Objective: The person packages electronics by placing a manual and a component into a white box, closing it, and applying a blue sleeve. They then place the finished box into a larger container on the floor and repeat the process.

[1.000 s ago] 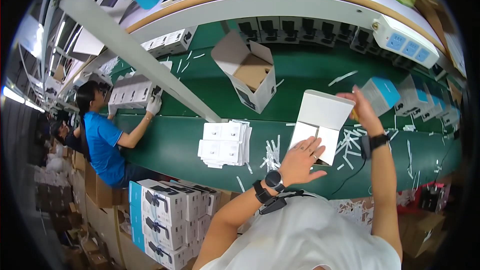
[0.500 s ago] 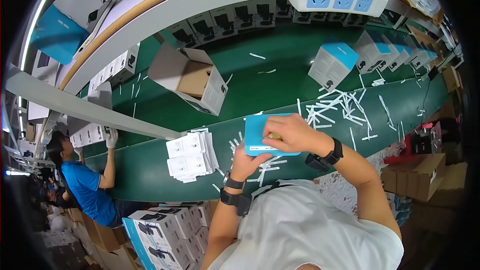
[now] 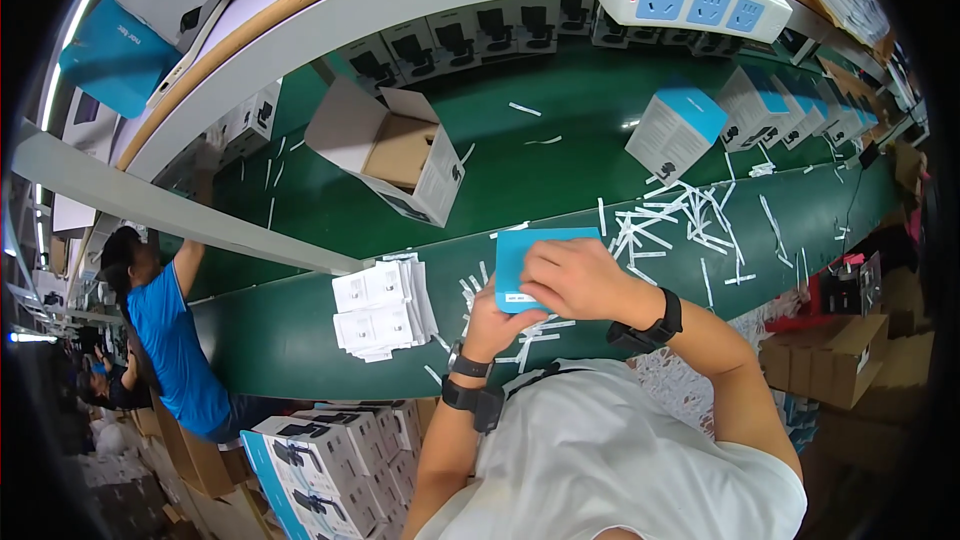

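Observation:
In front of me, at the table's near edge, is a box whose blue face points up at me; its other sides are hidden. My left hand grips its near left corner, the thumb lying along the near edge. Across the blue face lies my right hand, fingers curled and pressed down by a white label strip near the lower edge. Part of that strip is covered by the fingers. Whatever the right fingers hold is hidden under the hand.
Left of the box lies a stack of white printed sheets. Loose white strips litter the green table. Beyond stand an open carton and blue-topped boxes. A slanted post crosses the left; a co-worker in blue sits beyond.
My right hand has shifted slightly toward the strip's right part and covers more of it; a small yellowish thing under its fingers is now out of sight. The co-worker's arm has reached farther away.

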Action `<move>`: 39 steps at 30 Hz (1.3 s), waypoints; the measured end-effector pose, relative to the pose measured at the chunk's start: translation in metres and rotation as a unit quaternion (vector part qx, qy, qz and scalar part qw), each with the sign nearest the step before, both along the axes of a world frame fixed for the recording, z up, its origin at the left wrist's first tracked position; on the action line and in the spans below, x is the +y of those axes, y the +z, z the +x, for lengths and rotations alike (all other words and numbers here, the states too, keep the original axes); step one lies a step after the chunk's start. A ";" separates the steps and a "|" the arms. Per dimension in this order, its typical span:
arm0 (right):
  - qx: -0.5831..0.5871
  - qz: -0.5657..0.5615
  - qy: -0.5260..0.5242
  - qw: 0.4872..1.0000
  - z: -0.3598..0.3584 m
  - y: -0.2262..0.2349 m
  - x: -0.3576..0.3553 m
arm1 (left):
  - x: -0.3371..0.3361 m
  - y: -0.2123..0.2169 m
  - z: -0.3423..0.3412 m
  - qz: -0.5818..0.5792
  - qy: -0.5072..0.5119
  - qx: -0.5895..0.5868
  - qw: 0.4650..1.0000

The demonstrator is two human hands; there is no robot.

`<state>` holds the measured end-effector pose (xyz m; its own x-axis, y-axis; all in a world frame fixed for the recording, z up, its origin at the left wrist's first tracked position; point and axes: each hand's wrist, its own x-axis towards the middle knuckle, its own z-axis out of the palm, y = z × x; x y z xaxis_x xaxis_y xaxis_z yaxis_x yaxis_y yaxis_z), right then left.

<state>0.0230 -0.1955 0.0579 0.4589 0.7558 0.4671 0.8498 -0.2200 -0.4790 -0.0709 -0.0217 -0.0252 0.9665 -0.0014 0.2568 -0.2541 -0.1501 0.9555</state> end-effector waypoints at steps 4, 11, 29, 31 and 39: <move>-0.007 -0.010 0.003 1.000 0.000 0.000 0.001 | 0.002 -0.003 0.000 -0.017 -0.002 0.025 1.000; 0.031 -0.060 0.106 0.992 0.002 0.005 -0.006 | 0.002 -0.004 -0.002 -0.016 -0.039 0.068 0.997; 0.160 0.101 -0.205 0.960 -0.057 -0.056 -0.070 | 0.019 0.008 0.013 0.141 0.020 -0.073 0.987; 0.128 0.147 -0.245 0.950 -0.059 -0.073 -0.060 | 0.026 0.004 0.009 0.130 0.014 -0.051 0.990; 0.040 0.085 -0.249 0.964 -0.053 -0.082 -0.073 | 0.043 -0.002 0.002 0.349 -0.049 -0.133 0.926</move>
